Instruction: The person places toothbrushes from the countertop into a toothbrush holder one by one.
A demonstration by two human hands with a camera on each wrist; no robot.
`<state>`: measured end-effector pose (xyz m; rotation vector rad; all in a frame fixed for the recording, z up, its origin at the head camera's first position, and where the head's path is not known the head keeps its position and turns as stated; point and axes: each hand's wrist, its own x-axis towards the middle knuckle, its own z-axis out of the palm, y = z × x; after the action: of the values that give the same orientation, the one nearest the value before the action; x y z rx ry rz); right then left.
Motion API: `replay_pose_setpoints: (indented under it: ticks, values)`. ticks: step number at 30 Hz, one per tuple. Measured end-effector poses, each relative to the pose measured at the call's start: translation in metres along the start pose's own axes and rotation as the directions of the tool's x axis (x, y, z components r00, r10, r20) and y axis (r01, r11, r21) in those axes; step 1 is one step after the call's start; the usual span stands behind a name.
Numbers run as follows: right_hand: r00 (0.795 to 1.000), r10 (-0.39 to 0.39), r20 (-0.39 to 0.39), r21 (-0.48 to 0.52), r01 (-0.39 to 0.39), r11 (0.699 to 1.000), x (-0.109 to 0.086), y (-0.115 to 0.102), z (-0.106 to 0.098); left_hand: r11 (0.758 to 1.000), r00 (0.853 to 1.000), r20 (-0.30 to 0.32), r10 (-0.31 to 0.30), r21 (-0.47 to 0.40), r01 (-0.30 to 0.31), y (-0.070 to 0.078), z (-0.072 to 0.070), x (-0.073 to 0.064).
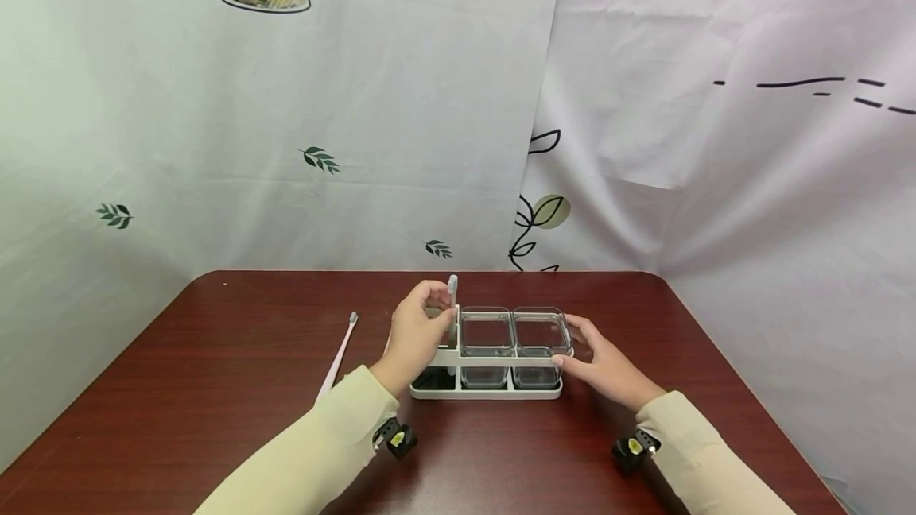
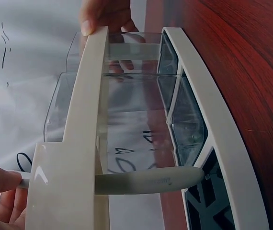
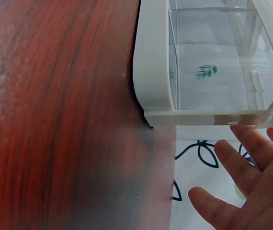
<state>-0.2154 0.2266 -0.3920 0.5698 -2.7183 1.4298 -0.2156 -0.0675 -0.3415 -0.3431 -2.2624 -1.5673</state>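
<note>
A white toothbrush holder [image 1: 487, 394] with a raised rail and a low base stands on the table. Two clear cups, a middle one [image 1: 487, 334] and a right one [image 1: 541, 334], sit in it. My left hand [image 1: 417, 331] pinches a grey toothbrush [image 2: 148, 181] near its top. This brush stands upright in the holder's left section, its handle end down by the dark base insert [image 2: 208, 196]. My right hand [image 1: 603, 364] holds the holder's right end, thumb on the front of the rail and other fingers at the side and back.
A pale pink toothbrush [image 1: 339, 358] lies on the dark red wooden table [image 1: 215, 372], left of the holder, partly hidden by the left sleeve [image 1: 336, 427]. Behind the table hangs a white cloth [image 1: 401, 102] printed with leaves.
</note>
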Motion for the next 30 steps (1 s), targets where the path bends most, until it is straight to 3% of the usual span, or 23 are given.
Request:
replay_pose_setpoints:
  ticks: [21,30]
  values:
    - [1.0,-0.001,-0.001,-0.001,0.001,1.0,0.0004,0.0013,-0.0003,1.0,0.999,0.04,-0.019,0.006,0.019,0.0021,0.0016,0.0001]
    - [1.0,0.015,0.01,-0.023,-0.015,1.0,0.0004,0.0,-0.0015,0.999,0.997,0.06,-0.043,-0.019,0.045,0.0018,-0.0059,0.0036]
